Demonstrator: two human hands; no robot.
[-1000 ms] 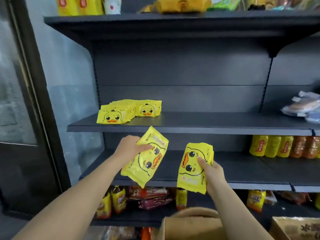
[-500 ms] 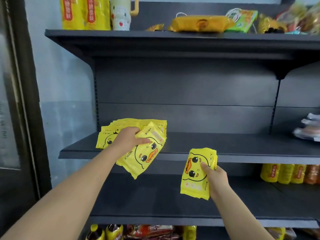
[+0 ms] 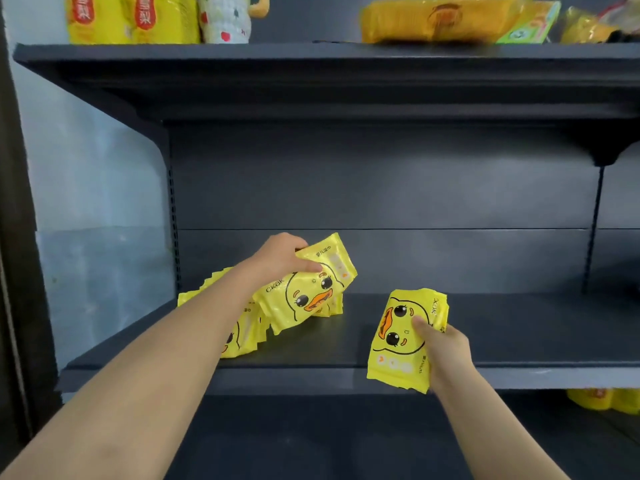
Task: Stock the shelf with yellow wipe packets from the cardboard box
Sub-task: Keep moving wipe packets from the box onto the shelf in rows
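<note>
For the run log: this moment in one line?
left hand grips tilted packet at stocked row | right hand grips second packet at shelf edge

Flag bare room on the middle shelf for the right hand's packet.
Free: the shelf surface from the stocked packets rightward to the far upright, straight behind the right hand and its packet. Crowded: the left end, where the left hand grips another packet at the stocked ones.
</note>
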